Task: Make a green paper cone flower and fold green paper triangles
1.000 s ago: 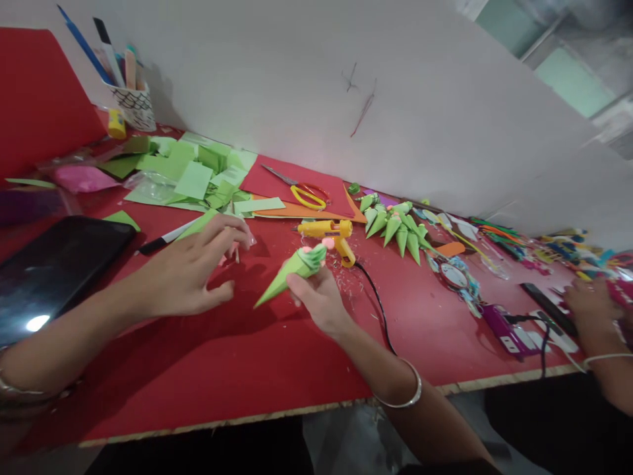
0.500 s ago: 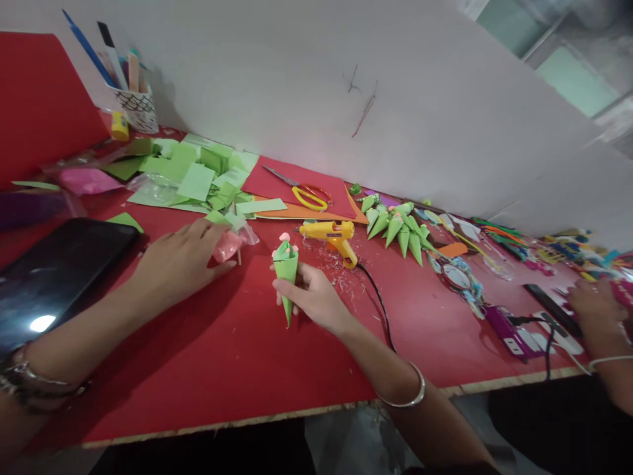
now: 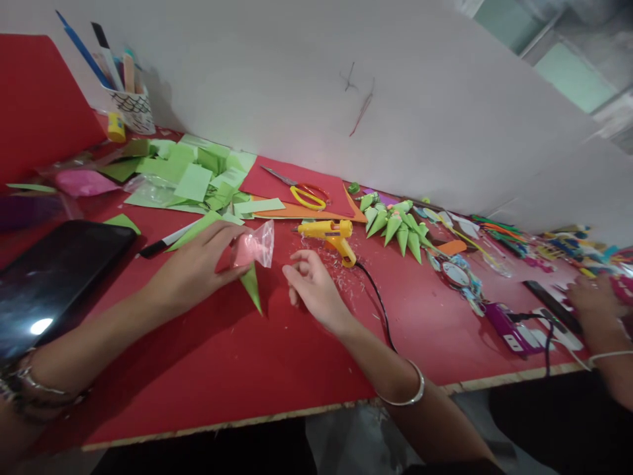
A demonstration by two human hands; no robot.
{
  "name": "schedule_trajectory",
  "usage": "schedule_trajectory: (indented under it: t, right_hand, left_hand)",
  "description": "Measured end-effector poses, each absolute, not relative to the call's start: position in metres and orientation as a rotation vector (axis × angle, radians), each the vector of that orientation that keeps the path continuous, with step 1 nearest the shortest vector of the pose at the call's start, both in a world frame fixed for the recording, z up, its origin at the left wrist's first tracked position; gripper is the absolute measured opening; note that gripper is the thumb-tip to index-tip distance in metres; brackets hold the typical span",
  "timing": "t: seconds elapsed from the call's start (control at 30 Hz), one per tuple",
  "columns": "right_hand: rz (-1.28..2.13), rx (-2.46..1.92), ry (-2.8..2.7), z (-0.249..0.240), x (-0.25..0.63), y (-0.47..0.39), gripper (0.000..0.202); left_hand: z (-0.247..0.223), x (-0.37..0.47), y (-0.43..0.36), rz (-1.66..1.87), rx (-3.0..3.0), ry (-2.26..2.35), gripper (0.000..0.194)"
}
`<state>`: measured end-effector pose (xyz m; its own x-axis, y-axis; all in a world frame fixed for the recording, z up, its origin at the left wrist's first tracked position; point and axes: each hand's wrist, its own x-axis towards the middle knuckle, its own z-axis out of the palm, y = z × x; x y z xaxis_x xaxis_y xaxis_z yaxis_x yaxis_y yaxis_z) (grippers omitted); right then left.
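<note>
My left hand (image 3: pixel 198 267) grips a small clear bag of pink material (image 3: pixel 252 247) at the centre left. Just under the bag a green paper cone (image 3: pixel 252 287) points downward; the bag and fingers hide its upper part. To the right, my right hand (image 3: pixel 314 287) holds nothing, its fingers loosely curled and apart. Beyond it lies a yellow glue gun (image 3: pixel 329 232) with a black cord. A marker (image 3: pixel 165 243) and a green paper piece (image 3: pixel 198 231) lie behind my left hand.
A black phone (image 3: pixel 59 284) is at the left, by green paper scraps (image 3: pixel 192 181). Scissors (image 3: pixel 306 196) rest on red paper. Green cones (image 3: pixel 395 227) are grouped right of centre. At the far right is another person's hand (image 3: pixel 596 300) near a purple device (image 3: pixel 509 330).
The green cone has left my right hand and is now beside my left hand, lower and to the left. My left hand has lifted the pink bag, and the marker has come into view.
</note>
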<state>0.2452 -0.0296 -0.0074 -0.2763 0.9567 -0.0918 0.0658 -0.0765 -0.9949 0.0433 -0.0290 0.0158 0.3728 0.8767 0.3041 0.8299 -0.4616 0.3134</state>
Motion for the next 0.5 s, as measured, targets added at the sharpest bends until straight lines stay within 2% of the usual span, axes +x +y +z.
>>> schedule_trajectory:
  t: [0.17,0.23,0.5]
  right_hand:
    - [0.943,-0.974,-1.607,0.003,0.247,-0.036,0.008]
    - [0.803,-0.921,-1.739,0.007,0.248,-0.039,0.009]
    - [0.826,-0.902,-1.76,0.007,0.248,-0.039,0.013]
  left_hand:
    - [0.006,0.043,-0.028,0.834,2.578,1.504,0.03]
    - [0.005,0.044,-0.028,0.851,2.605,1.454,0.029]
    - [0.005,0.046,-0.03,0.874,2.768,1.364,0.025]
